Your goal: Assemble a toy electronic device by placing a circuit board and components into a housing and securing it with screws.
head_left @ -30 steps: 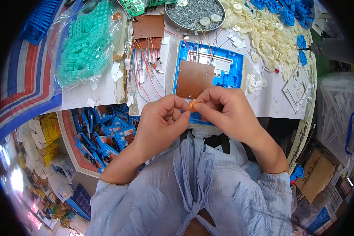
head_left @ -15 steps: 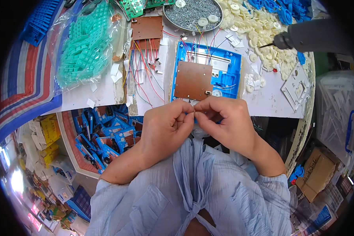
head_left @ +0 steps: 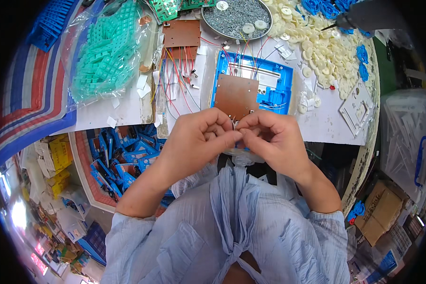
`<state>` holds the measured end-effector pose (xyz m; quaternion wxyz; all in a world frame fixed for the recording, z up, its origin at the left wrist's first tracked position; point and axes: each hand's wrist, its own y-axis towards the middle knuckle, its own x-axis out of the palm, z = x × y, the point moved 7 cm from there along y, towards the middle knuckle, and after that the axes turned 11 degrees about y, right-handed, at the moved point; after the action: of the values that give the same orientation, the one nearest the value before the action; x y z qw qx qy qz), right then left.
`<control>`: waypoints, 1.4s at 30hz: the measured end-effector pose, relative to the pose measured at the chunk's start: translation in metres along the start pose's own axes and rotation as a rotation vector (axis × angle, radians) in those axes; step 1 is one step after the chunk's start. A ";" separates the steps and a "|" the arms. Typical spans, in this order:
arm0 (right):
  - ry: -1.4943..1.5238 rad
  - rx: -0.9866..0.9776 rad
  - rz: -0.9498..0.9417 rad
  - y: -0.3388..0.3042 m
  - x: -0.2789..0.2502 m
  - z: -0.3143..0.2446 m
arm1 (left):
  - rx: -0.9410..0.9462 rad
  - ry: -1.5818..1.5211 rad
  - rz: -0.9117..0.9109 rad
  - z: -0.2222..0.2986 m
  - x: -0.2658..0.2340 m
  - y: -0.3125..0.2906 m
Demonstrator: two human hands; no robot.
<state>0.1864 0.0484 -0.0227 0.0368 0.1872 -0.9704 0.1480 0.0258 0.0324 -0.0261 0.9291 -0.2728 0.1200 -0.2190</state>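
My left hand [head_left: 199, 139] and my right hand [head_left: 276, 137] meet at the table's front edge, both closed in a pinch with fingertips almost touching. Between them shows a thin whitish bit [head_left: 235, 124], too small to name for sure. Just beyond my fingers lies a blue plastic casing [head_left: 281, 78], open side up. On it rests a brown circuit board [head_left: 236, 94], its near edge partly hidden by my hands. Red, blue and yellow wires [head_left: 241, 59] run from the casing's far side.
A round tray [head_left: 236, 21] of screws stands behind the casing, beside a heap of cream plastic discs [head_left: 324, 52]. An electric screwdriver [head_left: 364, 19] hangs at upper right. Wired brown boards [head_left: 181, 35] and bagged green parts [head_left: 104, 57] lie left. A bin [head_left: 92, 189] holds blue assemblies.
Both hands have shifted slightly toward the board and now cover its near edge. My left thumb has straightened toward my right fingertips. The view has moved a little, and the screwdriver appears higher.
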 end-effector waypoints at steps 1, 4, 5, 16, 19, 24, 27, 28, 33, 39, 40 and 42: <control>0.002 0.018 -0.004 0.000 -0.001 0.001 | -0.006 0.000 -0.014 0.000 -0.002 0.001; 0.025 0.033 -0.021 0.001 0.000 0.000 | 0.092 0.101 -0.008 0.004 -0.010 0.004; 0.034 0.045 -0.027 0.001 0.000 0.000 | 0.203 0.201 0.025 0.006 -0.013 0.005; -0.118 -0.003 -0.023 0.001 -0.003 -0.004 | 0.473 0.252 0.079 0.017 -0.007 0.012; -0.226 -0.099 -0.072 0.001 0.000 -0.010 | 0.505 0.327 0.116 0.022 -0.008 0.010; -0.399 -0.236 -0.072 -0.002 0.007 -0.025 | 0.666 0.531 0.256 0.033 -0.009 0.001; -0.542 -0.456 -0.041 -0.003 0.010 -0.029 | 0.807 0.631 0.361 0.036 -0.010 -0.005; -0.604 -0.550 -0.028 -0.005 0.011 -0.031 | 0.790 0.638 0.367 0.035 -0.010 -0.004; -0.781 -0.676 0.021 -0.009 0.015 -0.030 | 0.652 0.544 0.351 0.018 -0.014 -0.003; -0.984 -0.748 -0.008 -0.010 0.023 -0.028 | 1.000 0.858 0.326 0.031 -0.013 -0.003; -1.010 -0.757 -0.019 -0.010 0.024 -0.029 | 1.021 0.911 0.305 0.030 -0.013 -0.004; -0.995 -0.708 -0.059 -0.009 0.022 -0.029 | 1.062 1.018 0.260 0.030 -0.011 -0.005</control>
<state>0.1696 0.0413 0.0097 -0.3567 0.2369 -0.8559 -0.2900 0.0252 0.0474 0.0025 0.7839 0.3642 0.4444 -0.2352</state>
